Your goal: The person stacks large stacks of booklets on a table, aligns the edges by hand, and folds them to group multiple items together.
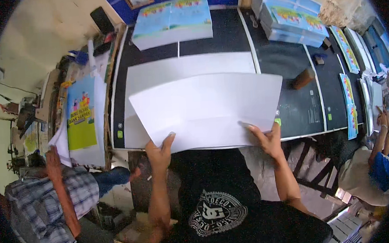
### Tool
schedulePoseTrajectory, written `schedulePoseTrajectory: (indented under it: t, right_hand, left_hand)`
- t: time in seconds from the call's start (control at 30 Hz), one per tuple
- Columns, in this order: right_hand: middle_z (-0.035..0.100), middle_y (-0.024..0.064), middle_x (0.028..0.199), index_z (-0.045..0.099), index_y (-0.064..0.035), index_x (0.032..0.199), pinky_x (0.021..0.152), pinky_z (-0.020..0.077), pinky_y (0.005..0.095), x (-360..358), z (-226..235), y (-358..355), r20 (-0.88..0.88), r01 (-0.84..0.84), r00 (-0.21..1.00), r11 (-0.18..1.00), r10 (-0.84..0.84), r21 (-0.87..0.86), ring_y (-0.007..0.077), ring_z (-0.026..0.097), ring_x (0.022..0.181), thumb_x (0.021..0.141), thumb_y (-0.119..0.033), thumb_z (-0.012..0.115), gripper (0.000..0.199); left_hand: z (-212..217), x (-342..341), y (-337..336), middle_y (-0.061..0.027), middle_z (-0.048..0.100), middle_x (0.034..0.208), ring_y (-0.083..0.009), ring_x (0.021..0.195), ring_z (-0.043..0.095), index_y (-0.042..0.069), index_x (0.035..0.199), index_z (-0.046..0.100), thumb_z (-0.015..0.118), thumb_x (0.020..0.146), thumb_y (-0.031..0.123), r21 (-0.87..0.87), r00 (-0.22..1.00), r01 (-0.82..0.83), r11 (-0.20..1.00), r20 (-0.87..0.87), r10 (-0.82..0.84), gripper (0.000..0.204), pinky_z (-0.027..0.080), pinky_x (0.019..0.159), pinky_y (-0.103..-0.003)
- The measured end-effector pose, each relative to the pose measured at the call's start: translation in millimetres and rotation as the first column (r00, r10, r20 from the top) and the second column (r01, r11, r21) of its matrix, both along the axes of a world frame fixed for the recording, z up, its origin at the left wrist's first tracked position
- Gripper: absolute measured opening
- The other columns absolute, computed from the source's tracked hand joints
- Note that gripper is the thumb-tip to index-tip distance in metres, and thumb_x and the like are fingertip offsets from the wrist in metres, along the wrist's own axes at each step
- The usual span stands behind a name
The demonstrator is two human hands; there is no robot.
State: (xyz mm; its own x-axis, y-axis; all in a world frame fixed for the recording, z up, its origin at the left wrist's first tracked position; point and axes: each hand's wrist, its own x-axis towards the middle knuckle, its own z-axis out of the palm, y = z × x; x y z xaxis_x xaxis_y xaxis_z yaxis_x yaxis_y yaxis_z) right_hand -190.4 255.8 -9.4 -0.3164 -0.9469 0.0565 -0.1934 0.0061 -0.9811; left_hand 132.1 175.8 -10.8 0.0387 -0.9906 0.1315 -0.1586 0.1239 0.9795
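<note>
A large blank white paper sheet (206, 102), or a thin stack of sheets, is held up in front of me and bows along its far edge. My left hand (160, 152) grips its near left corner, thumb on top. At the near right corner my right hand (268, 141) pinches it the same way; the fingers of both hands are hidden beneath. Below the held paper, more white paper (143, 73) lies on the black tabletop (153, 54).
At the back stands a stack of printed colourful sheets (172, 26), with taller stacks (291, 20) to the right. A brown block (303, 78) lies right of the paper. A co-worker in a checked shirt (51, 199) sits at left by a printed poster (82, 111); another person (371, 172) is at right.
</note>
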Motion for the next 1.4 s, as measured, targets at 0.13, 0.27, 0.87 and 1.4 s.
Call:
schedulePoseTrajectory:
  t: [0.13, 0.27, 0.87, 1.4]
  right_hand:
    - [0.075, 0.0098, 0.094, 0.072, 0.0091, 0.101, 0.076, 0.0536, 0.0281, 7, 27, 41, 0.134, 0.034, 0.988, 0.953, -0.078, 0.301, 0.0129, 0.065, 0.085, 0.092, -0.016, 0.078, 0.027]
    - [0.073, 0.0097, 0.094, 0.071, 0.008, 0.107, 0.07, 0.0537, 0.0278, 10, 11, 65, 0.183, 0.005, 0.976, 0.848, -0.12, 0.53, 0.0128, 0.065, 0.077, 0.094, -0.022, 0.074, 0.032]
    - [0.068, 0.0251, 0.115, 0.047, 0.0007, 0.141, 0.087, 0.0567, 0.0469, -1, 13, 108, -0.434, -0.012, 0.851, 0.837, 0.295, 0.547, 0.0436, 0.068, 0.102, 0.077, -0.02, 0.088, 0.079]
    - [0.044, 0.0167, 0.151, 0.044, -0.0075, 0.15, 0.108, 0.0332, 0.053, -42, -39, 114, -0.88, -0.108, 0.458, 0.99, 0.128, 0.088, 0.0378, 0.043, 0.133, 0.066, -0.016, 0.09, 0.097]
  left_hand:
    - [29, -3, 40, -0.007, 0.071, 0.093, -0.0129, 0.085, 0.063, -0.006, 0.105, 0.069, 0.075, 0.093, 0.012, 0.323, 0.988, 0.015, 0.946, 0.139, -0.063, 0.023, 0.053, 0.081, -0.03]
    - [18, 7, 55, -0.0085, 0.071, 0.095, -0.0135, 0.086, 0.064, -0.004, 0.109, 0.068, 0.072, 0.096, 0.017, 0.53, 0.917, 0.056, 0.846, 0.308, -0.253, 0.025, 0.053, 0.081, -0.03]
    - [11, 60, 82, -0.021, 0.071, 0.117, -0.0333, 0.107, 0.072, 0.001, 0.139, 0.054, 0.081, 0.083, 0.01, 0.428, 0.612, 0.257, 0.866, 0.622, -0.489, 0.063, 0.056, 0.088, -0.039]
    - [-46, 103, 85, -0.0202, 0.051, 0.142, -0.0378, 0.133, 0.047, 0.006, 0.149, 0.044, 0.091, 0.073, 0.02, 0.123, 0.509, 0.132, 0.984, 0.843, -0.173, 0.091, 0.039, 0.109, -0.054]
